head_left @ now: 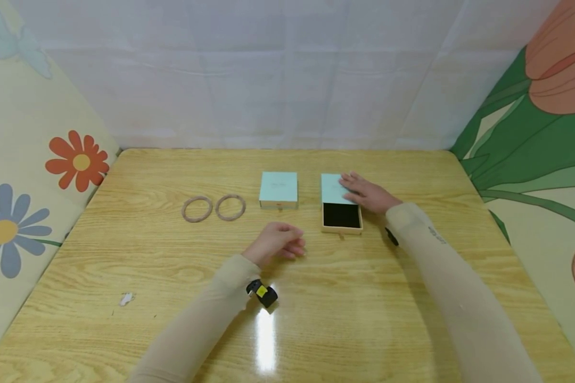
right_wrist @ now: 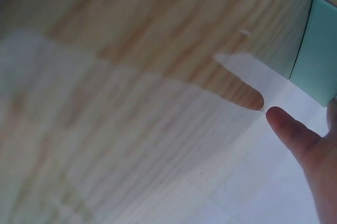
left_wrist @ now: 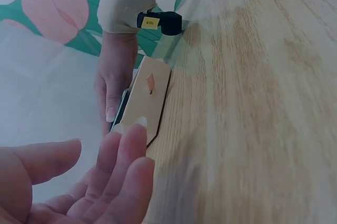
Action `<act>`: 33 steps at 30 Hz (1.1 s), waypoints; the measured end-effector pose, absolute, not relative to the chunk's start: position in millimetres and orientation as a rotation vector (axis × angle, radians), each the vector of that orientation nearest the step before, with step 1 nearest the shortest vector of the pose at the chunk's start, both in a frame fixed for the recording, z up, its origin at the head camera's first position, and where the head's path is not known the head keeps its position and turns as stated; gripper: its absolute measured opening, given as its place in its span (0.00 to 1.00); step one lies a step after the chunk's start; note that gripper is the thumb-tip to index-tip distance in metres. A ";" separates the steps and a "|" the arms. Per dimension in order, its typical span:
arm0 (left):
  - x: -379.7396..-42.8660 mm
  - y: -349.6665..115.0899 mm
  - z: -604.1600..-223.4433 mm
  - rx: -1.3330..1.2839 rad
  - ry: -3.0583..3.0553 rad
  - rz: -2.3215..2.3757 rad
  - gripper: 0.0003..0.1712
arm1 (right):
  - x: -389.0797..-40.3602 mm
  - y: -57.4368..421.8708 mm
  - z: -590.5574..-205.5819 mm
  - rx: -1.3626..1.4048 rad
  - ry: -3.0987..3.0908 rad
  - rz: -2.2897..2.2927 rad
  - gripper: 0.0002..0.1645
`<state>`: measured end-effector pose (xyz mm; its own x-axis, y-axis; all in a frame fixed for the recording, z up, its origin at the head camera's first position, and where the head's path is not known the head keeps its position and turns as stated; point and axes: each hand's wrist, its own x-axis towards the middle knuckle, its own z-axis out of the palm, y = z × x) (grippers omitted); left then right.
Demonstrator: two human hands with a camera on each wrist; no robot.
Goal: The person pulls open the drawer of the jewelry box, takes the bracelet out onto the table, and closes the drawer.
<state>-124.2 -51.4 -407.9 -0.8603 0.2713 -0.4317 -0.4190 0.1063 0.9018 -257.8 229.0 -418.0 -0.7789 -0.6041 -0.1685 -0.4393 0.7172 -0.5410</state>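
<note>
My right hand [head_left: 368, 194] rests on the pale teal sleeve [head_left: 331, 187] of a drawer-style jewelry box, fingers spread over its right part. The drawer [head_left: 342, 231] is pulled out toward me, showing a black lining [head_left: 341, 215]. In the right wrist view one finger [right_wrist: 288, 128] points out beside the teal side of the box [right_wrist: 316, 50]. My left hand [head_left: 279, 243] hovers in front and to the left of that drawer, fingers loosely bent and holding nothing. From the left wrist, the drawer front [left_wrist: 147, 95] with its small pull tab appears beyond my fingertips.
A second teal box [head_left: 279, 187], drawer pushed in, sits left of the first. Further left, two pinkish-brown bangles [head_left: 197, 209] lie side by side on the wooden table [head_left: 345, 319]. A white scrap [head_left: 126, 299] lies at front left. A white cloth [head_left: 287, 80] hangs behind.
</note>
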 end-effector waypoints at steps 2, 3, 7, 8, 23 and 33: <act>-124.9 -49.4 -407.9 -0.145 1.891 1.798 0.15 | -257.8 229.1 -417.8 -0.815 2.588 -0.688 0.39; -125.2 -48.5 -408.0 -0.145 1.893 1.797 0.15 | -257.7 229.1 -417.8 -0.814 2.588 -0.686 0.39; -126.5 -44.5 -408.2 -0.141 1.900 1.785 0.15 | -256.9 228.8 -417.6 -0.812 2.590 -0.688 0.38; -126.9 -43.5 -408.3 -0.145 1.900 1.783 0.16 | -256.8 228.6 -417.4 -0.810 2.592 -0.688 0.38; -127.3 -25.3 -411.1 -0.114 1.882 1.780 0.16 | -259.6 230.1 -418.8 -0.828 2.594 -0.684 0.37; -126.7 -13.5 -417.0 -0.109 1.843 1.791 0.16 | -260.6 230.1 -419.4 -0.834 2.603 -0.677 0.37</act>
